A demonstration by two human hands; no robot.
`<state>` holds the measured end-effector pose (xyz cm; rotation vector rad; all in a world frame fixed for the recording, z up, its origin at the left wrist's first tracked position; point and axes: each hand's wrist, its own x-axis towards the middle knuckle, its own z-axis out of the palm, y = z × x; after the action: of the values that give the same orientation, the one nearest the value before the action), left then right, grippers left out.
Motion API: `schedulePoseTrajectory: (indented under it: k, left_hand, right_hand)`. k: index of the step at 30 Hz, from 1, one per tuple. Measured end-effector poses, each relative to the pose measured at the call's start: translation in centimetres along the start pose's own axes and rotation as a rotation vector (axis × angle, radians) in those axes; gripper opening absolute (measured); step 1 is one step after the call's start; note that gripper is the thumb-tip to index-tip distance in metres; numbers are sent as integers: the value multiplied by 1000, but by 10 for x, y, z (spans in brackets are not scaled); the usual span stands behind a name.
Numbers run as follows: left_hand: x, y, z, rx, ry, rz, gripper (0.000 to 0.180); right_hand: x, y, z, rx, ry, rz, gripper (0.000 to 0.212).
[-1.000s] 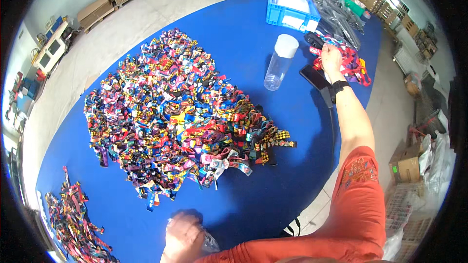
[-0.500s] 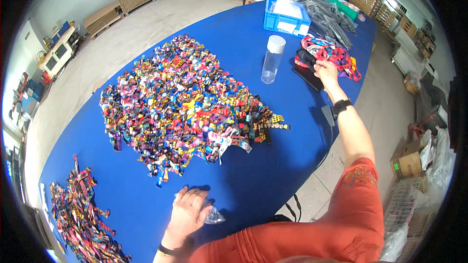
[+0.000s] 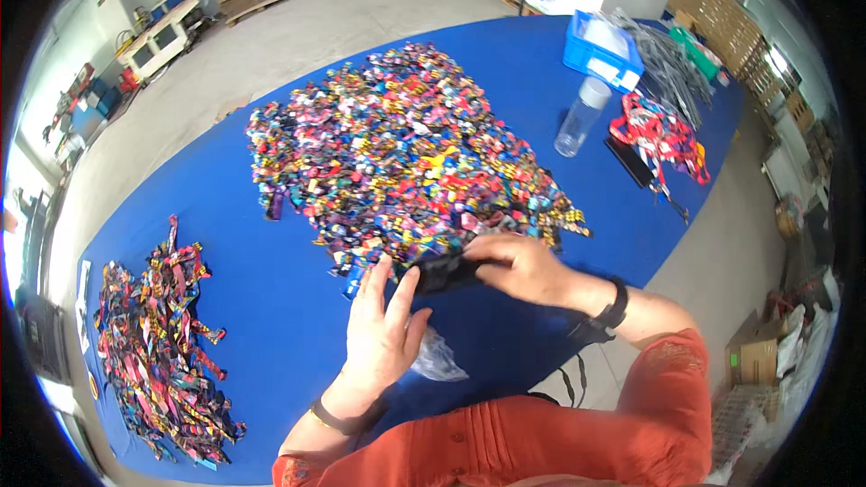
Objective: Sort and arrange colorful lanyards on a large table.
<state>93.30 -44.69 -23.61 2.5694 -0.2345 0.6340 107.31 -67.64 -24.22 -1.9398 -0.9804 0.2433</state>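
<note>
My right hand (image 3: 519, 269) grips a dark black bundle (image 3: 442, 271), blurred and perhaps a folded strap, over the near edge of the large colourful heap of short fabric straps (image 3: 388, 162). The fingers of my left hand (image 3: 379, 329) are stretched apart, its fingertips by the bundle's left end; whether they touch it I cannot tell. A crumpled clear plastic bag (image 3: 437, 356) lies on the blue table beside my left thumb, partly hidden by the hand.
A second strap pile (image 3: 162, 352) lies at the left. Far right on the blue table (image 3: 298, 370) are a clear bottle (image 3: 582, 117), a blue crate (image 3: 604, 59), red lanyards (image 3: 663, 135), a flat black object (image 3: 629, 162) and grey plastic strips (image 3: 672, 68).
My right hand has come back from the lanyards at the far right with the black bundle. My left hand has lifted its fingers off the plastic bag. The view has turned right.
</note>
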Motion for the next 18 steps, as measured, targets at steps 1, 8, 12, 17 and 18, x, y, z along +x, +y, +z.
schedulePoseTrajectory:
  k: [1,8,12,17,18]
  left_hand:
    - [-3,-7,0,11,14,-13,50]
    - [-29,-63,-21,-207,-22,-285,40]
    - [-42,-81,-30,-227,1,-446,39]
    - [-61,-104,-23,-206,-27,-565,32]
    - [-63,-107,-22,-206,2,-570,31]
  right_hand:
    - [9,-6,16,29,-25,0,26]
    - [73,-13,91,141,-239,15,25]
    - [100,-14,122,34,-243,-173,23]
    - [119,-17,144,-3,-283,-259,23]
    - [120,-15,148,8,-315,-218,22]
